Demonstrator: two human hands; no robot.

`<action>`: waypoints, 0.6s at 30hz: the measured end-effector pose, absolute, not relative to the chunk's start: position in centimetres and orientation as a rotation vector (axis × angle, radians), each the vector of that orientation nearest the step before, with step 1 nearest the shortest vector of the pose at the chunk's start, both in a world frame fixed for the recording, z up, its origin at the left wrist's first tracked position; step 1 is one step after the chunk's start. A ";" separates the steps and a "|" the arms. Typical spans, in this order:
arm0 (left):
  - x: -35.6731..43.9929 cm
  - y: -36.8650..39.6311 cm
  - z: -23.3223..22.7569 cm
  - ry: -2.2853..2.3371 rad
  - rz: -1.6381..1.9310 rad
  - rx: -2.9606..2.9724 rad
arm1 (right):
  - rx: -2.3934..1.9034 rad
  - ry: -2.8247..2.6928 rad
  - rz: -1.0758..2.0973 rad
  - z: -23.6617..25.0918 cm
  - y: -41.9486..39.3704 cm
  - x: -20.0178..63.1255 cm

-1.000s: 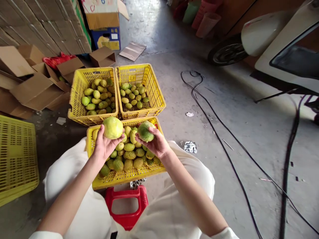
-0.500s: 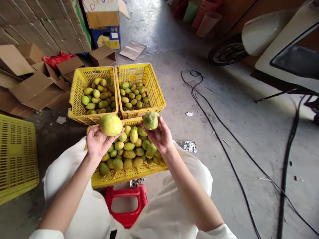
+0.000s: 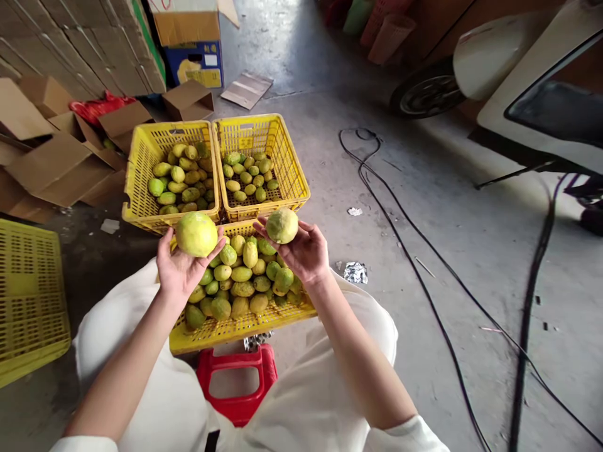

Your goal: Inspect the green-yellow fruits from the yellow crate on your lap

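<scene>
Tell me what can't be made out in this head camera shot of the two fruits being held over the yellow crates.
- Underside of the large fruit: covered by the left hand.
- Back of the small fruit: hidden by the right hand.
- Near crate: its lower layers are buried under the top fruit.
- Crate at the left: cut off by the frame edge.
- Blue box: print too small to read.

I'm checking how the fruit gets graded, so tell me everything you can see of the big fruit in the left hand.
The large fruit is round, smooth-skinned and yellow-green, paler and yellower on top, greener toward its right side. It looks whole and unmarked. It rests in the upturned left hand, cupped by palm and fingers from below. It is held above the far left corner of the near yellow crate, and looks bigger than the fruit piled there and the one in the right hand.
</scene>
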State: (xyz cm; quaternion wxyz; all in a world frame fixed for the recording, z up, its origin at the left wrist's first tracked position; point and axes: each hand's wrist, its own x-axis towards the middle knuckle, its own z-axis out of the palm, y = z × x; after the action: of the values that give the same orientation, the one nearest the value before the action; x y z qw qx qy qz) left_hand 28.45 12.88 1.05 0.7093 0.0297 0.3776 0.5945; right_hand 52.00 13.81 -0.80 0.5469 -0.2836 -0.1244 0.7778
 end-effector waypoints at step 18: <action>27.9 13.8 -1.4 1.079 1.357 0.137 | -0.835 -0.437 1.805 -1.6 13.5 50.7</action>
State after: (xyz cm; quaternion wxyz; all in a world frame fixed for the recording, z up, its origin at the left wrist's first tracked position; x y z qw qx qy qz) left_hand 27.88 13.76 -1.45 0.6452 0.0600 0.4739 0.5962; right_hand 50.73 13.49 -1.60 0.5248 -0.3489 -0.1828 0.7546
